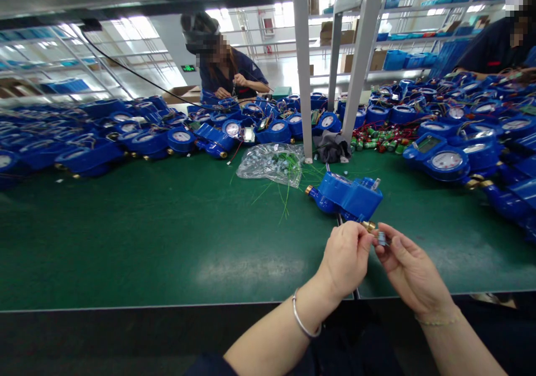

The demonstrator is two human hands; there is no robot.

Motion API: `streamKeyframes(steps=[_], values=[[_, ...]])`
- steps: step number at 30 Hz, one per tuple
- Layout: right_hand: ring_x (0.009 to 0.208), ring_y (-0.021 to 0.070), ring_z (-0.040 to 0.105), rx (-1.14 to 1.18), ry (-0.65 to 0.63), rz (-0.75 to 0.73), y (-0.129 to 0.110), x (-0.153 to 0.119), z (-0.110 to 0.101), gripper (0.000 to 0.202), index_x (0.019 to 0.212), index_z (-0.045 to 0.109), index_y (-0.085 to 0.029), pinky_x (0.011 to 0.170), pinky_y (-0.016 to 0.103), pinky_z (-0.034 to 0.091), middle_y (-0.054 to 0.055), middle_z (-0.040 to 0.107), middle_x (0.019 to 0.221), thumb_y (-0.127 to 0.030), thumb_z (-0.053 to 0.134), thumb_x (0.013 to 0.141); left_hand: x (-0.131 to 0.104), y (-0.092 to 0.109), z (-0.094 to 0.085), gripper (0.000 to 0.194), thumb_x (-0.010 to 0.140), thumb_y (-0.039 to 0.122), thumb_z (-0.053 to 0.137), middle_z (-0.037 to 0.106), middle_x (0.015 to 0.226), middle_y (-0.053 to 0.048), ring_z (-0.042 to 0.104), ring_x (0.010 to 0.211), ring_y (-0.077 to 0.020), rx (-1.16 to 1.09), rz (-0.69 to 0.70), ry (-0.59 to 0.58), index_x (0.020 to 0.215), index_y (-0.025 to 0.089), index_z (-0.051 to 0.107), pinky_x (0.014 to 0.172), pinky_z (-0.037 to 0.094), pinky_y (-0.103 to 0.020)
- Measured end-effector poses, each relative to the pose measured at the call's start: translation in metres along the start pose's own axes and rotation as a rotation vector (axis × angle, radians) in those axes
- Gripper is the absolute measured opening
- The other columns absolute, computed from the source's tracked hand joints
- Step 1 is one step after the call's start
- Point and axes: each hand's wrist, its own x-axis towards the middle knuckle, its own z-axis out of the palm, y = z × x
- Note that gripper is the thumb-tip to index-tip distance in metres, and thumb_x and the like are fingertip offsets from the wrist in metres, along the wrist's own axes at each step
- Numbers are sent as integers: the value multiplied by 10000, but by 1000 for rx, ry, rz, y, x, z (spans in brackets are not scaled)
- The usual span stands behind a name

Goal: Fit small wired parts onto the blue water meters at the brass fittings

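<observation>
Above the front edge of the table, my right hand [412,273] pinches a small grey-blue seal [381,238] between thumb and fingertips. My left hand [345,253] is closed right beside it, its fingertips near the seal; what they grip is hidden. Just beyond both hands lies a blue water meter [349,194] on its side, with a brass threaded end [368,226] behind my fingers. Farther back, a clear plastic bag [262,164] holds several small grey-blue pieces. Thin green wires [287,167] spread out of it onto the table.
Blue water meters with dials [448,161] crowd the right and back of the green table [146,242]. Green and red cylindrical parts [381,140] lie near a dark cloth [332,146] and metal posts [302,75]. Two co-workers [232,72] sit across the table.
</observation>
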Motion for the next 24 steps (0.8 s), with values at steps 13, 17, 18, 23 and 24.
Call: streamKeyframes(steps=[13, 17, 18, 23, 24], values=[[834, 98, 599, -16, -14, -11, 3, -2, -2, 235, 1011, 662, -183, 782, 153, 501, 48, 664, 998, -250, 649, 786, -2, -1, 3, 161, 903, 266, 394, 606, 830, -28, 530, 743, -162, 90, 32, 3, 807, 179, 490, 674, 392, -306], [873, 107, 593, -50, -24, -27, 4, -1, -3, 240, 1025, 655, -188, 801, 164, 497, 45, 655, 1022, -244, 642, 792, -2, -1, 1, 158, 900, 271, 403, 605, 830, -28, 531, 757, -164, 82, 23, -6, 805, 179, 488, 679, 391, -299], [875, 107, 591, -59, -25, -35, 4, -1, -3, 242, 1030, 652, -190, 798, 164, 497, 44, 653, 1028, -242, 639, 794, -2, -2, 1, 152, 899, 271, 406, 605, 834, -27, 531, 763, -164, 82, 30, -18, 810, 178, 487, 681, 391, -297], [891, 110, 580, -93, -36, -35, 2, 0, -3, 256, 1059, 631, -212, 778, 172, 500, 28, 635, 1051, -249, 626, 806, 1, -1, -6, 123, 899, 253, 395, 607, 866, -24, 527, 774, -164, 116, 37, -85, 853, 181, 483, 677, 388, -286], [888, 110, 578, -107, -36, -37, 2, 0, -4, 259, 1062, 628, -214, 773, 172, 500, 26, 634, 1045, -251, 626, 806, 2, -1, -8, 124, 900, 252, 392, 607, 861, -21, 527, 764, -161, 121, 36, -103, 849, 183, 482, 669, 387, -282]])
